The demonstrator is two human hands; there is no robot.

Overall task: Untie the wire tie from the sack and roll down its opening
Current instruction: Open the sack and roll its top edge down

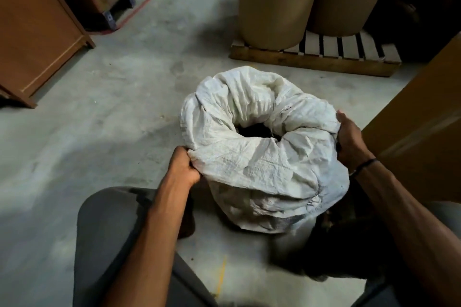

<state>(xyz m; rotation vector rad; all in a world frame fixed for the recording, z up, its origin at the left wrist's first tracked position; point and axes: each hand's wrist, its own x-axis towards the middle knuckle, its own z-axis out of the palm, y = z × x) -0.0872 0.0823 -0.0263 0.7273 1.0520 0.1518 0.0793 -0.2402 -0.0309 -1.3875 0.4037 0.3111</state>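
White woven sack (262,152); grey floor (139,77); tan rolls (272,0)

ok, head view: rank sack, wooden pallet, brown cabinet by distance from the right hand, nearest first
1. Sack: gripped by the right hand at its rolled rim.
2. Wooden pallet: on the floor beyond the sack, under the rolls.
3. Brown cabinet: far left, across the floor.

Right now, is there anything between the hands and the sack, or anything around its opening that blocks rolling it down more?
Nothing visible. The left hand and right hand already grip the rolled rim of the sack at opposite sides. No wire tie shows on the opening, and the floor around it is bare.
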